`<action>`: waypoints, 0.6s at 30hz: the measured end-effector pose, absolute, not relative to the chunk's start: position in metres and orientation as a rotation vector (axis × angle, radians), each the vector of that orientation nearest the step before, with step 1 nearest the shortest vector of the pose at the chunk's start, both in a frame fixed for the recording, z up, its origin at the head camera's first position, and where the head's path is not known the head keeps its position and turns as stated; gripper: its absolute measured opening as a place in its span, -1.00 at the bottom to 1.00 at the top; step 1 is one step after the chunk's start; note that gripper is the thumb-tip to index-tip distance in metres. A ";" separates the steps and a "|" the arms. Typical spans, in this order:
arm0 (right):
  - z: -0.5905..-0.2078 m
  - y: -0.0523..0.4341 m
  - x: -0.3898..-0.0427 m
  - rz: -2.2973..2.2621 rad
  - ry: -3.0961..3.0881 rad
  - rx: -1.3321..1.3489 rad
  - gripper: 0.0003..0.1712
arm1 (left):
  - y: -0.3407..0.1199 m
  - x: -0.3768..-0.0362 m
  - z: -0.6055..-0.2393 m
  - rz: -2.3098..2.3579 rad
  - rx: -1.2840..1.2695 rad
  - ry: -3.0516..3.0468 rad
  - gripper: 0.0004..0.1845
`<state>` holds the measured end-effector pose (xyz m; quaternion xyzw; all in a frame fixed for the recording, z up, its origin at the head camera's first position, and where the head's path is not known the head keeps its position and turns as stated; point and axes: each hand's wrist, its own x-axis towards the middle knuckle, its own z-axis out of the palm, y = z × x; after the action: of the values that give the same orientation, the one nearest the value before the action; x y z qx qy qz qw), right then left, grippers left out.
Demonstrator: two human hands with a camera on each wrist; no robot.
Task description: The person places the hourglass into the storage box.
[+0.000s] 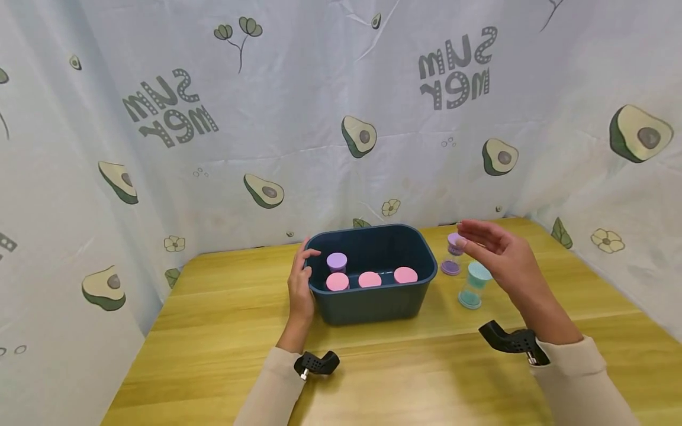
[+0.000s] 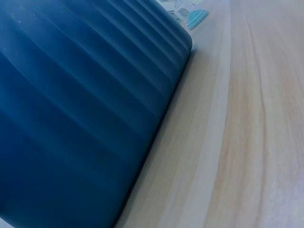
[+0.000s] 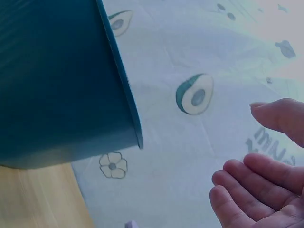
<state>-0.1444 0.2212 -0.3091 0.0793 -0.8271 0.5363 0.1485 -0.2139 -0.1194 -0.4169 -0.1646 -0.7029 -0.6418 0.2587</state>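
A dark blue plastic bin stands on the wooden table. Inside it are a purple-capped sand timer and three pink-capped ones. My left hand rests against the bin's left rim with fingers over the edge. My right hand hovers open above two sand timers standing right of the bin: a purple one and a teal one. It holds nothing. The right wrist view shows its relaxed fingers beside the bin wall. The left wrist view shows the bin's ribbed side.
An avocado-print cloth walls in the table at the back and both sides. Black wrist mounts sit on both sleeves. The teal timer's cap peeks past the bin's corner.
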 end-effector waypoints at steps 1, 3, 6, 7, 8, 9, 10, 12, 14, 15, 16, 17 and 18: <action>-0.309 0.224 -0.144 1.542 -2.380 0.225 -0.42 | -0.119 -0.213 -0.417 -1.742 -0.439 -1.909 -0.59; -0.309 0.230 -0.145 1.550 -2.382 0.226 -0.41 | -0.119 -0.212 -0.417 -1.750 -0.427 -1.911 -0.58; -0.309 0.238 -0.147 1.551 -2.392 0.240 -0.38 | -0.119 -0.212 -0.418 -1.753 -0.421 -1.907 -0.58; -0.309 0.240 -0.149 1.556 -2.398 0.228 -0.38 | -0.119 -0.213 -0.418 -1.751 -0.423 -1.903 -0.58; -0.308 0.242 -0.150 1.557 -2.406 0.224 -0.38 | -0.119 -0.213 -0.417 -1.750 -0.427 -1.901 -0.58; -0.308 0.244 -0.151 1.555 -2.416 0.213 -0.38 | -0.120 -0.214 -0.417 -1.747 -0.431 -1.897 -0.58; -0.308 0.246 -0.152 1.552 -2.429 0.201 -0.38 | -0.120 -0.215 -0.417 -1.742 -0.434 -1.896 -0.58; -0.308 0.251 -0.154 1.547 -2.462 0.176 -0.39 | -0.120 -0.216 -0.416 -1.735 -0.439 -1.895 -0.59; -0.308 0.257 -0.156 1.545 -2.495 0.164 -0.39 | -0.120 -0.217 -0.414 -1.735 -0.446 -1.890 -0.59; -0.308 0.260 -0.157 1.540 -2.511 0.163 -0.40 | -0.120 -0.218 -0.413 -1.737 -0.450 -1.886 -0.59; -0.309 0.263 -0.158 1.540 -2.522 0.164 -0.41 | -0.119 -0.219 -0.413 -1.740 -0.452 -1.884 -0.59; -0.309 0.266 -0.159 1.537 -2.533 0.167 -0.41 | -0.119 -0.219 -0.413 -1.744 -0.454 -1.883 -0.59; -0.310 0.268 -0.160 1.538 -2.542 0.170 -0.42 | -0.118 -0.219 -0.412 -1.748 -0.455 -1.884 -0.58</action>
<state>-0.1598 0.2682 -0.3099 0.0568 -0.8512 0.5151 0.0830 -0.2194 -0.1182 -0.4125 -0.1682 -0.6964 -0.6463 0.2626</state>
